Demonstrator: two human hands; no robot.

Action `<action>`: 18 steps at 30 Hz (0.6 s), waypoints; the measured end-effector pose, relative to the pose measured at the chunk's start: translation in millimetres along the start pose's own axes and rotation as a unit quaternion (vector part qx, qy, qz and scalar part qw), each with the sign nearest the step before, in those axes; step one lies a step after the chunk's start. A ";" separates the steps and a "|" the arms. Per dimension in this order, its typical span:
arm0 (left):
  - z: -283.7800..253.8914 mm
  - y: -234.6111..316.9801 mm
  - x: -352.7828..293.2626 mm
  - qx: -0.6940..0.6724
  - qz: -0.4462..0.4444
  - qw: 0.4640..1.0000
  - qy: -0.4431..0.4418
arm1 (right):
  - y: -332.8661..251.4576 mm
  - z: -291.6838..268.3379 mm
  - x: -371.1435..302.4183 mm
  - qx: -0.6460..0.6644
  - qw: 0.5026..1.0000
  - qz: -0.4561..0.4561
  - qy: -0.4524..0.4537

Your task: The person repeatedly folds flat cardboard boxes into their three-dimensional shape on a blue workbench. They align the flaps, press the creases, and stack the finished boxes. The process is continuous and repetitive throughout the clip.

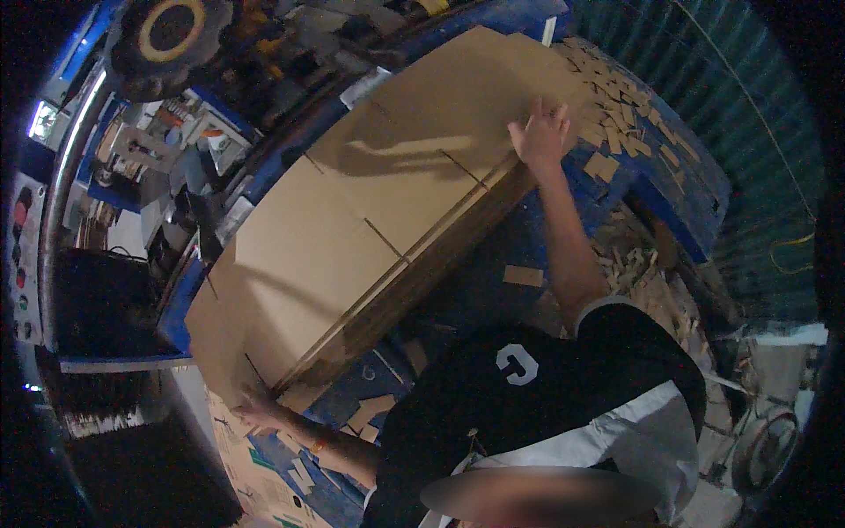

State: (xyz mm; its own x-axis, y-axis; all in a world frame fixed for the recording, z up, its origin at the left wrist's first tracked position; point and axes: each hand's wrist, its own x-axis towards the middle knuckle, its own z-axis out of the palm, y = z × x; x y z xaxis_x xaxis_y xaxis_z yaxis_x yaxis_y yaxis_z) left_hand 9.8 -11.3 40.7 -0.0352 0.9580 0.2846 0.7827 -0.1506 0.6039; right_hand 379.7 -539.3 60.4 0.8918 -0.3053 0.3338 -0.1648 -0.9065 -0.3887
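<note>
A long stack of brown cardboard sheets [343,229] with slots cut in its edges stretches diagonally across the blue table. My right hand [540,136] is at the far right end of the stack, its fingers spread over the near edge of the top sheet. I cannot tell whether its palm rests on the sheet. At the near left end of the stack, my left hand [256,410] lies against the corner with fingers stretched out. Shadows fall across the top sheet.
Small cardboard offcuts [620,106] are scattered over the table's right end. Dark machinery with a round toothed wheel [169,31] stands beyond the stack. A green corrugated wall [739,132] rises at right. Printed cardboard [264,493] lies at lower left, and a spoked wheel [766,449] stands at lower right.
</note>
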 end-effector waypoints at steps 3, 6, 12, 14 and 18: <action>-27.4 23.9 -5.1 -0.108 -0.027 0.993 -0.023 | -0.3 7.8 14.8 0.151 0.988 -0.014 0.027; -47.1 42.2 -0.5 -0.247 0.007 0.969 -0.025 | 11.8 14.9 27.1 0.163 0.984 -0.037 0.063; -75.9 56.0 30.8 -0.198 0.183 0.963 -0.001 | 24.8 23.2 39.8 -0.007 0.974 0.025 0.226; -80.0 62.9 31.7 -0.129 0.178 0.976 -0.007 | 27.2 13.6 48.3 0.004 0.983 0.016 0.185; -93.8 77.1 24.5 -0.114 0.131 0.983 -0.061 | 40.1 -8.9 65.2 0.150 0.985 0.041 0.074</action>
State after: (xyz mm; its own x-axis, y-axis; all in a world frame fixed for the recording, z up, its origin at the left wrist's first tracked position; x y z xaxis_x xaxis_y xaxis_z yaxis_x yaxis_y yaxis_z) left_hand 11.0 -22.4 164.1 0.2355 0.8987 0.3699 0.5948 -0.4343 0.6765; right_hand 427.4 -598.2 74.2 0.8058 -0.4333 0.4036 -0.0816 -0.7563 -0.6491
